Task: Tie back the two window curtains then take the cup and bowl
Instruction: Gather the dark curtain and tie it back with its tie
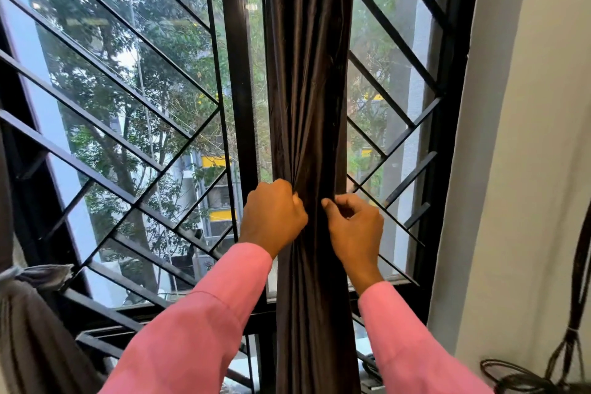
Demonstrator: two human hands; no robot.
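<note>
Head view, centre frame: the left hand point(273, 214) grips the bunched dark curtain point(308, 89), and the right hand point(355, 227) pinches its folds. Gathering seems to be the step in hand; next it likely needs a tie wrapped round.

A home room is suggested: a grilled window point(134, 105) is seen left of the left hand point(271, 214), a dark curtain point(308, 73) just right of it.

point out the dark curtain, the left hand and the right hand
dark curtain point(307, 73): head view, folds above the hands
left hand point(271, 214): head view, on the back of the hand
right hand point(355, 227): head view, on the back of the hand
</note>
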